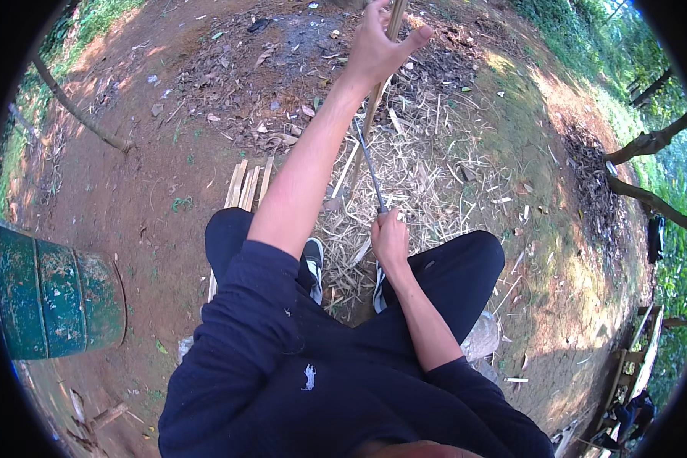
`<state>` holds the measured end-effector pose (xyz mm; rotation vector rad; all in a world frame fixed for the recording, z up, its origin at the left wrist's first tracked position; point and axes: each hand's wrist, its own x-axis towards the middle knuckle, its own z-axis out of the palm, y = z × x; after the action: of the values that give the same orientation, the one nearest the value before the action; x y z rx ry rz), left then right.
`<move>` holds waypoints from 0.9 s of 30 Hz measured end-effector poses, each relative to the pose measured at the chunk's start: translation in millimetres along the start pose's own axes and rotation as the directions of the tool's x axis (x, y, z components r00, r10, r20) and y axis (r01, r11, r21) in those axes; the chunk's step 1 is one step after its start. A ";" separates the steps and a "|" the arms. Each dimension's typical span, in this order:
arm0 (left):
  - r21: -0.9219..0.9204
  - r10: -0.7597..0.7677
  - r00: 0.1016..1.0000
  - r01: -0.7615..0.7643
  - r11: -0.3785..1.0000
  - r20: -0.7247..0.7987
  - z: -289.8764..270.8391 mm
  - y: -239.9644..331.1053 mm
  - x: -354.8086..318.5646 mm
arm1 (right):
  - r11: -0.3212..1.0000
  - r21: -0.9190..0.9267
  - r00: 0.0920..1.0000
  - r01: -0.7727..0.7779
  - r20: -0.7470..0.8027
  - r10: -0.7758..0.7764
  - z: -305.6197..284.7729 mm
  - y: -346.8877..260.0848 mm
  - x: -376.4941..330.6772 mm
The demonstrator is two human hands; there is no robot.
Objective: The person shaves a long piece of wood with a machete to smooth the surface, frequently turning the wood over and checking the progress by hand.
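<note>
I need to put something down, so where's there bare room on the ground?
Left side: mostly bare soil between the green drum and the wooden strips, with a small plant. Right side: a thinly littered patch between the shavings and the dark leaf heap. Crowded: around the shoes and ahead, where shavings spread under the knife and right hand.

You wear a dark navy top (389,393), plain but for a small white emblem (309,377) on the chest. Your left sleeve (244,305) ends near the elbow in loose creases and carries a pale speck; your right sleeve (481,393) stops at about the same height. Your left hand (375,52) and right hand (390,240) are bare. Your trousers (462,275) are dark navy too, with a small greyish mark (429,266) near the right knee. Your dark shoes (314,263) show white edges.
</note>
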<state>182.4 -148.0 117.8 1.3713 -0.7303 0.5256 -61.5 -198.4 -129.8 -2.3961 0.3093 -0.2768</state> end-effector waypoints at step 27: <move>0.161 0.109 0.940 -0.058 0.985 -0.325 3.9 103.3 -20.0 | 0.986 0.146 0.993 0.075 -0.099 -0.061 -15.9 -35.9 6.7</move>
<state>94.1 -135.6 173.8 1.3483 -0.4808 0.8712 -54.3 -183.9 -93.3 -2.2524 0.2411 -0.4310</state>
